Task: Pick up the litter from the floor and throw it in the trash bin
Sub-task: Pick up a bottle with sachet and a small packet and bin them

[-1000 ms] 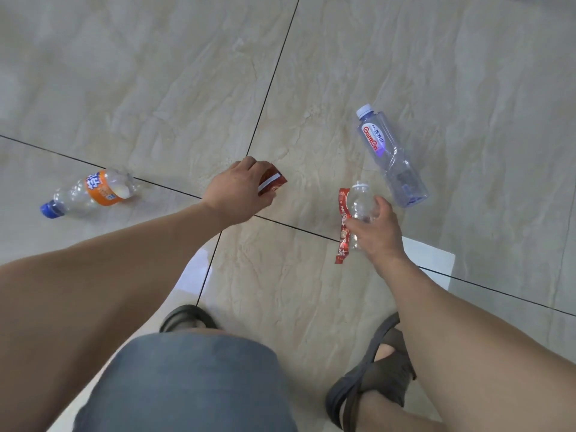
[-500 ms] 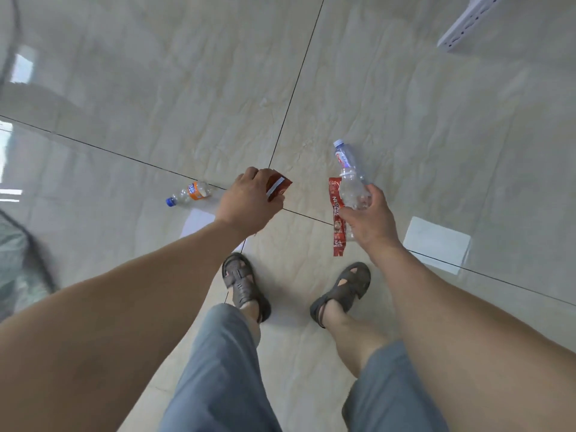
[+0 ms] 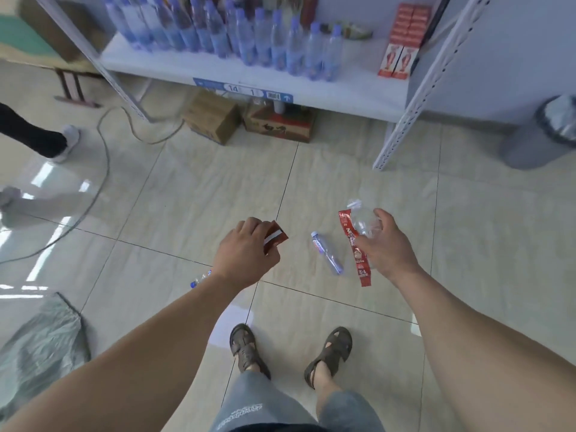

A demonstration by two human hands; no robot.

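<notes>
My left hand (image 3: 244,254) grips a small red-and-white wrapper (image 3: 275,239) at mid-frame. My right hand (image 3: 386,244) holds a clear empty bottle (image 3: 363,219) together with a long red sachet strip (image 3: 355,247) that hangs down. On the tiled floor between my hands lies a clear water bottle with a blue label (image 3: 327,256). Another bottle with a blue cap (image 3: 201,278) lies on the floor, mostly hidden behind my left forearm. A grey trash bin with a liner (image 3: 542,135) stands at the far right by the wall.
A white metal shelf rack (image 3: 249,79) with several water bottles and red boxes fills the back. Cardboard boxes (image 3: 212,120) sit under it. A cable (image 3: 103,169) runs across the floor at left, beside another person's leg and shoe (image 3: 67,143). A grey plastic bag (image 3: 40,344) lies lower left.
I have stood up: the view rose from close to the floor, so the shelf and bin came into sight. Both hands lifted, still holding the wrapper, the bottle and the sachet.
</notes>
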